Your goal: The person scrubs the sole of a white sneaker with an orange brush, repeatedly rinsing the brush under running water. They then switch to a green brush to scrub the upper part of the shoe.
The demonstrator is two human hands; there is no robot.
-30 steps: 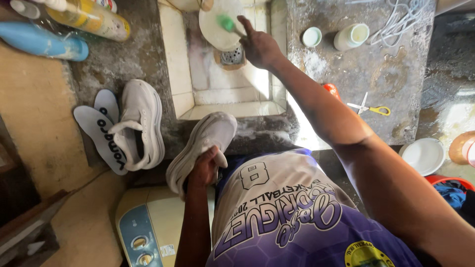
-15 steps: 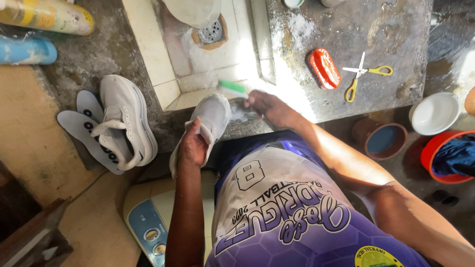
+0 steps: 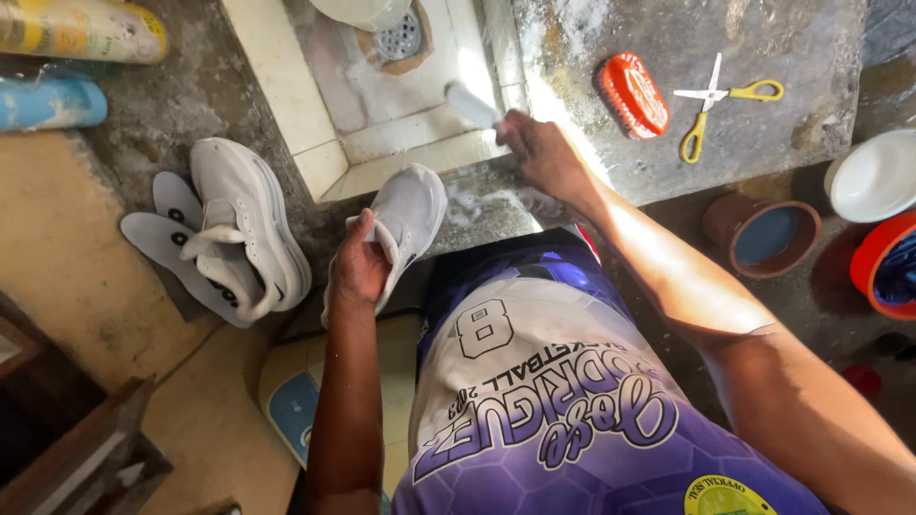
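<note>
My left hand (image 3: 361, 267) grips a white sneaker (image 3: 405, 219) by its heel and collar, resting it on the concrete edge in front of the sink. My right hand (image 3: 539, 153) is closed around a brush handle; its pale, blurred head (image 3: 470, 103) sticks out over the tiled sink rim (image 3: 420, 157). Foam lies on the concrete between the shoe and my right hand. The second white sneaker (image 3: 243, 224) lies to the left on top of two white insoles (image 3: 167, 234).
A red scrub brush (image 3: 633, 93) and yellow-handled scissors (image 3: 720, 100) lie on the concrete counter at right. A brown pot (image 3: 761, 234), white bowl (image 3: 873, 176) and red basin (image 3: 887, 262) stand lower right. Bottles (image 3: 57, 67) lie top left. A drain (image 3: 396, 38) sits in the sink.
My right hand came back from the far sink with the brush, reached the shoe, and now sits just right of it over the sink rim. The left hand keeps holding the sneaker.
</note>
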